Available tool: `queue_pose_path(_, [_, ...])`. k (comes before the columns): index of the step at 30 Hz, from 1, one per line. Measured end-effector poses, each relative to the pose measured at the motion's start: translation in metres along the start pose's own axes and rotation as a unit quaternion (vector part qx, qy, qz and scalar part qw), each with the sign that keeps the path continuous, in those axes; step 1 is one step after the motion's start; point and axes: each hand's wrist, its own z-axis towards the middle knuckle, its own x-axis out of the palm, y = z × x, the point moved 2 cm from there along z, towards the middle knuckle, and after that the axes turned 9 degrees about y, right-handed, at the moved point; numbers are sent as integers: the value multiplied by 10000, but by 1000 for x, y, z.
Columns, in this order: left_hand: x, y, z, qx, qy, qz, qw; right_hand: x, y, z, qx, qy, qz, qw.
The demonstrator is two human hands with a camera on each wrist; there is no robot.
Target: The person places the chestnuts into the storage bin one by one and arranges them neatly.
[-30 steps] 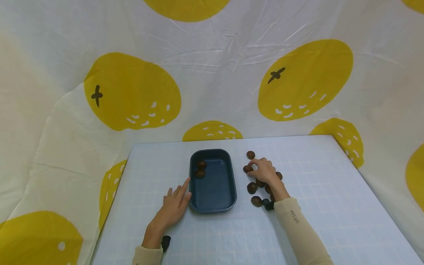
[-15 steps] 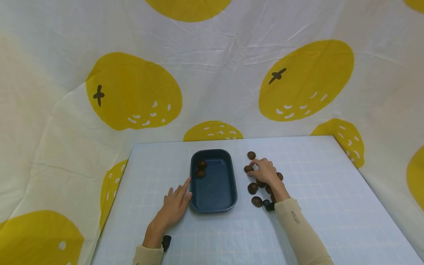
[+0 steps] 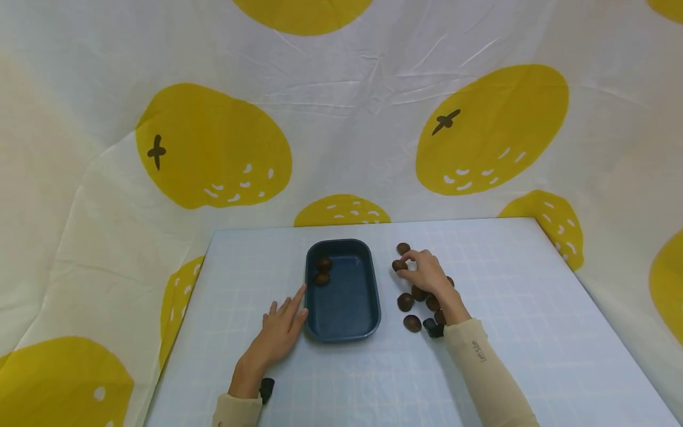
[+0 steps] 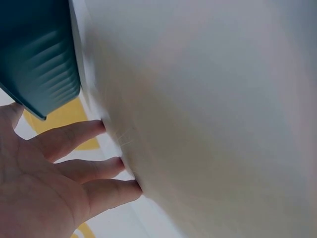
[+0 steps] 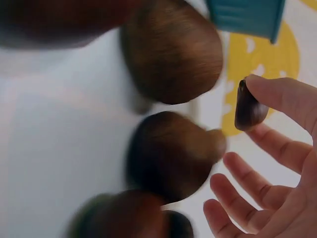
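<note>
Between thumb and index finger, my right hand (image 3: 428,274) pinches a brown chestnut (image 5: 250,106), also seen at the fingertips in the head view. The right wrist view shows that chestnut raised off the table, the other fingers loosely bent. Several more chestnuts (image 3: 405,302) lie around and under the right wrist, some partly hidden by it. A dark blue tray (image 3: 341,340) sits left of them with two chestnuts (image 3: 323,271) inside, by its left wall. My left hand (image 3: 279,334) rests beside the tray, fingers spread on the table, index fingertip and thumb at its left rim.
One chestnut (image 3: 403,248) lies just beyond the right hand. A white sheet with yellow fruit prints (image 3: 491,130) hangs behind the pale checked table (image 3: 533,332). Black wrist cameras (image 3: 433,328) sit under both wrists.
The right hand has lifted the pinched chestnut slightly up and away from the near chestnuts within the last half second. The left hand and tray stay where they were.
</note>
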Motion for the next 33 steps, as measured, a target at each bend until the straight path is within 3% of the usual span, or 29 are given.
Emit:
queue_pose_path(10, [0, 0, 1, 2, 17, 22, 10000, -16, 39, -7, -838, -124, 175, 9962])
queue_pose_path(14, [-1, -2, 0, 63, 5, 0, 10000, -18, 56, -11, -1001, -119, 248, 9946])
queue_pose_path(33, [1, 0, 0, 61, -1, -16, 10000, 9, 125, 7, -1724, 406, 201, 9840])
